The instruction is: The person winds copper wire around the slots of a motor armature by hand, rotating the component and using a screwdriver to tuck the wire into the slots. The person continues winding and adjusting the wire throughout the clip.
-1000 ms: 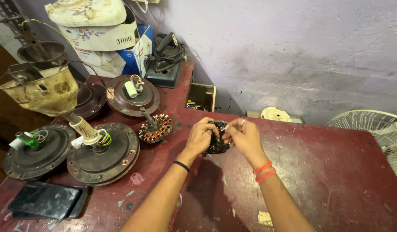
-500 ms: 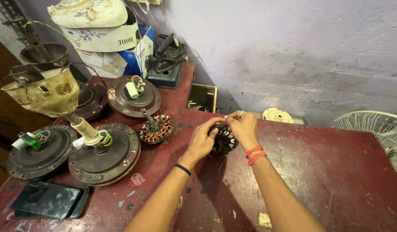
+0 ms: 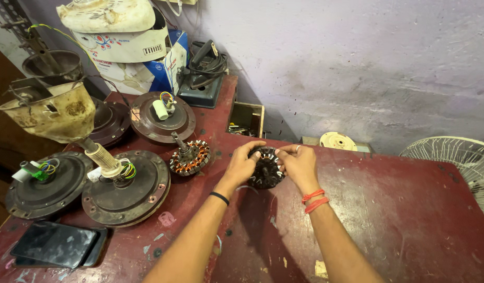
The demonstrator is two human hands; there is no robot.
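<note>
Both the left hand and right hand stay curled around the dark, slotted, round metal stator core, now shifted slightly leftward on the scuffed red table.

Both hands grip a dark round stator standing on the red table: the left hand on its left side, the right hand on its right. A copper-wound stator lies just left, beside fan motor housings.

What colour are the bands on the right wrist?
Orange-red, two thin bands on the right hand wrist; head view shows them.
</note>
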